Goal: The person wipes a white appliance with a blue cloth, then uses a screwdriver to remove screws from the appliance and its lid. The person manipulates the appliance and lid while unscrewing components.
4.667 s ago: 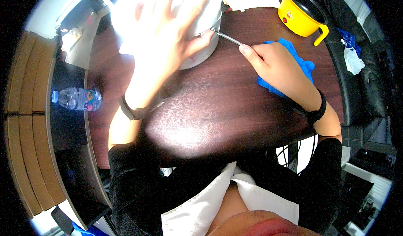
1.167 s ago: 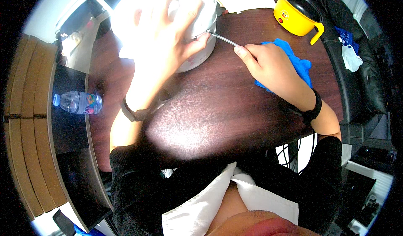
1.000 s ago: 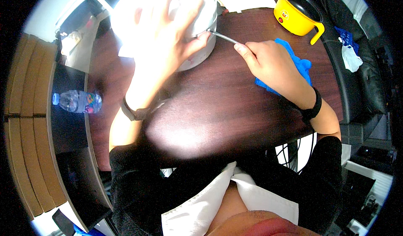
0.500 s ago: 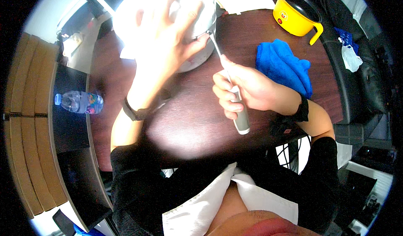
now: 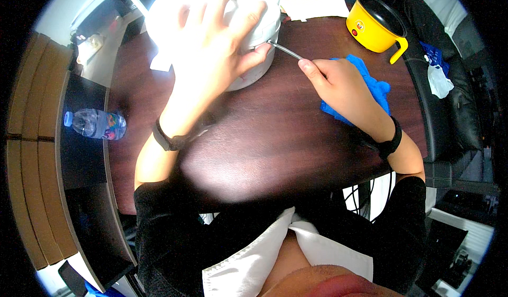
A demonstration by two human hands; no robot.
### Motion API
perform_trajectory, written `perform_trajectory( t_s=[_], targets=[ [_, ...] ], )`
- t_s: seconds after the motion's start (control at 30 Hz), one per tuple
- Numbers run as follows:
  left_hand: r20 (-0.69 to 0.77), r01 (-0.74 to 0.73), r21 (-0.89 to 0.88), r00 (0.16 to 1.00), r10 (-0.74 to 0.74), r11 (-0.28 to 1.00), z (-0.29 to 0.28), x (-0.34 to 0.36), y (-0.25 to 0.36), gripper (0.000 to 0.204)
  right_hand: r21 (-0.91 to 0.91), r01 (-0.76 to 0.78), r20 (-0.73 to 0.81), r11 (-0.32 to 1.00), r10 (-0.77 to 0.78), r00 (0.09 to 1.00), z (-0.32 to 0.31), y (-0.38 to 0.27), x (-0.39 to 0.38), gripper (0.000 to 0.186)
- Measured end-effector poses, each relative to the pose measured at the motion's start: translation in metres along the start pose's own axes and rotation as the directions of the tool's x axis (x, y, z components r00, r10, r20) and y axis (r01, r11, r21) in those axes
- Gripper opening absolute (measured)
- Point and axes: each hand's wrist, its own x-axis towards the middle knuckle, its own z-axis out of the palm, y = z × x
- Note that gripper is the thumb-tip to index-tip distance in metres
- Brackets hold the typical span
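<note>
Spread across the top of a white, round, tub-like object is my left hand, its fingers apart and the thumb near the seam on the side. Glare washes out much of that object and part of the hand. My right hand is closed round a tool with a thin metal shaft; the handle is hidden in my fist. The shaft's tip meets the white object's side seam, beside my left thumb. What kind of tool it is cannot be made out. A crumpled blue cloth lies under and behind my right hand.
A yellow pot with a dark inside and a side handle stands at the far right of the brown table. Behind lies a pale cloth-like sheet. A plastic bottle lies at the left, by the table's edge.
My right hand has swung right and slightly up, over the blue cloth. The tool's shaft now slants nearer to level, its tip still at the seam. My left hand stays on the white object.
</note>
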Motion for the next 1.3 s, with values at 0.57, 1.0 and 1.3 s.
perform_trajectory(
  t_s=[0.57, 1.0, 1.3],
  targets=[
    [0.073, 0.082, -0.207, 0.995, -0.068, 0.975, -0.002, -0.008, -0.003, 0.058, -0.129, 0.03, -0.052, 0.991, -0.037, 0.998, -0.001, 0.0, -0.001, 0.053],
    [0.097, 0.101, -0.179, 0.992, -0.084, 0.979, -0.004, -0.007, 0.002, 0.059, 0.522, -0.497, 0.526, 0.693, 0.197, 0.828, 0.022, 0.0, -0.005, 0.058],
    [0.058, 0.037, -0.042, 0.998, -0.035, 0.998, -0.004, -0.002, 0.002, 0.058, 0.703, -0.709, 0.708, 0.055, -0.142, 0.692, 0.023, -0.016, -0.013, 0.059]
  ],
)
